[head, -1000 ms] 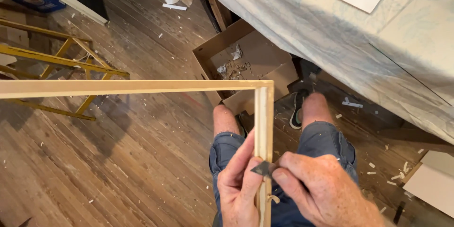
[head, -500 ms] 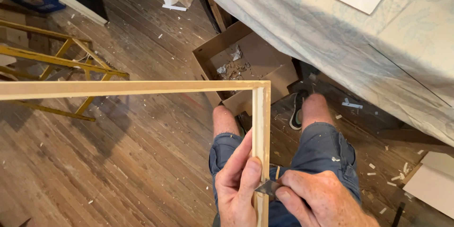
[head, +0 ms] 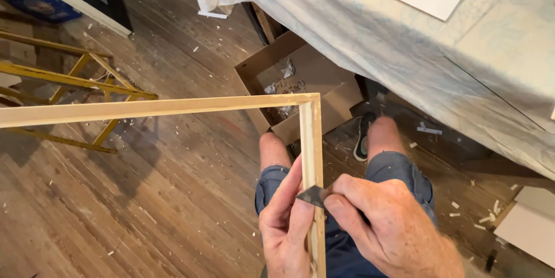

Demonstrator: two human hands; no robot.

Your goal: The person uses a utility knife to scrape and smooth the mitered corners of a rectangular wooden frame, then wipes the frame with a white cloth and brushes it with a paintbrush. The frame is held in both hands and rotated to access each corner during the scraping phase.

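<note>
Both hands (head: 286, 229) grip frame (head: 312, 139); blade (head: 313, 196) touching.

Inside the wooden frame (head: 173, 107), to the left of the hands, open air stood above the plank floor (head: 133, 208). On the right the cloth-draped table (head: 404, 64) crowded close. An open cardboard box (head: 300, 78) sat just beyond the frame's corner, and a yellow metal stand (head: 75, 81) blocked the far left. The knees filled the space under the frame's near rail.
</note>
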